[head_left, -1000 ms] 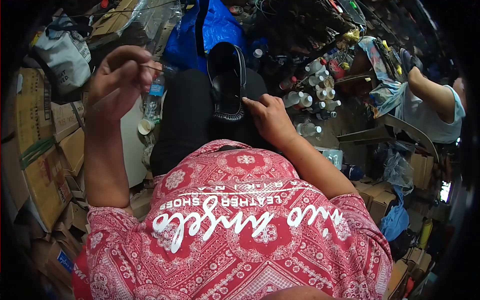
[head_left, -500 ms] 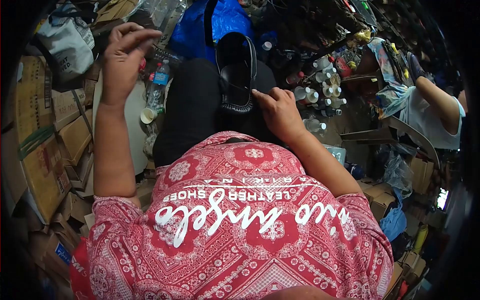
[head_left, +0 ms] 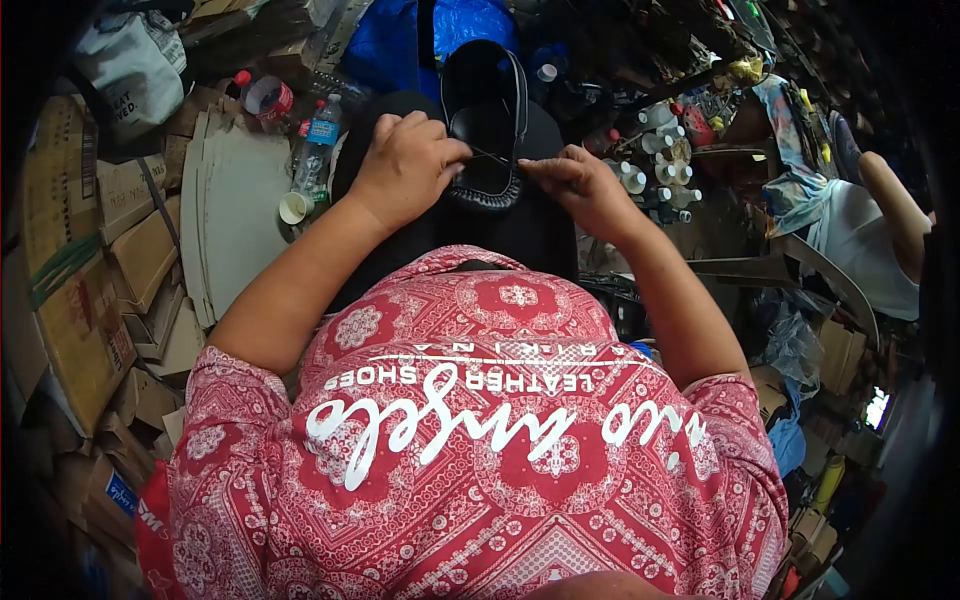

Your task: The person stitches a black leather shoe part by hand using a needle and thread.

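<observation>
A black shoe (head_left: 484,190) with gathered stitching round its toe rests on my lap, its opening facing up. My left hand (head_left: 408,165) is at the shoe's left edge, fingers curled together; what they pinch is too small to name. On the other side, my right hand (head_left: 580,185) has thumb and forefinger pressed together at the shoe's right rim, on something I cannot make out. A thin, light line (head_left: 490,156) crosses the shoe's opening between the two hands.
Plastic bottles (head_left: 318,140) and a cup (head_left: 293,207) stand to the left, near a pale board (head_left: 235,215) and cardboard (head_left: 150,270). A blue bag (head_left: 385,45) lies ahead. More bottles (head_left: 665,170) are at the right, with another person's arm (head_left: 893,205) beyond.
My left hand has come down and right from its raised place at the left to the shoe's edge. My right hand and the shoe have shifted slightly in view.
</observation>
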{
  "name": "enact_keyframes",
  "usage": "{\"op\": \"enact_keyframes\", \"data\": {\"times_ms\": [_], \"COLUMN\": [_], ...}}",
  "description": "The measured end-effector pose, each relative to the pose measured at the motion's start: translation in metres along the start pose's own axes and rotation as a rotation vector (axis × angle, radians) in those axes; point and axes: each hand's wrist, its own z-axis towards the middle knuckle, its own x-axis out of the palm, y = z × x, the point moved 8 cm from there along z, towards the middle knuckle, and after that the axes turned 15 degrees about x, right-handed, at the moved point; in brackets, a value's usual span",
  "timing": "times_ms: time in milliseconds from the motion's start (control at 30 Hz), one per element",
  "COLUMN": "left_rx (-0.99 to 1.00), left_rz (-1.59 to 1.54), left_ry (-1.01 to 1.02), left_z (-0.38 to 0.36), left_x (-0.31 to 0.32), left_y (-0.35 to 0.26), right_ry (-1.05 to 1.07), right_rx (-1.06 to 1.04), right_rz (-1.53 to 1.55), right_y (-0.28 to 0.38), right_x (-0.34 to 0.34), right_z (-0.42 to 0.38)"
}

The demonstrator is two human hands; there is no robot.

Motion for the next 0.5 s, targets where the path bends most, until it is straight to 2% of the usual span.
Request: {"op": "enact_keyframes", "data": {"times_ms": [67, 133, 200, 500], "left_rx": [-0.013, -0.024, -0.034, -0.082], "left_rz": [-0.101, -0.248, -0.236, -0.2], "left_ry": [-0.052, -0.073, -0.06, 0.016], "left_z": [0.005, 0.007, 0.005, 0.004], "left_x": [0.001, 0.007, 0.014, 0.021], "left_y": [0.003, 0.008, 0.013, 0.015], "right_ry": [0.14, 0.192, 0.274, 0.311], "right_rx": [0.009, 0.016, 0.025, 0.028], "right_rz": [0.155, 0.15, 0.136, 0.151], "right_y": [-0.012, -0.015, -0.009, -0.012], "right_x": [0.001, -0.002, -0.003, 0.0], "right_z": [0.011, 0.02, 0.024, 0.035]}}
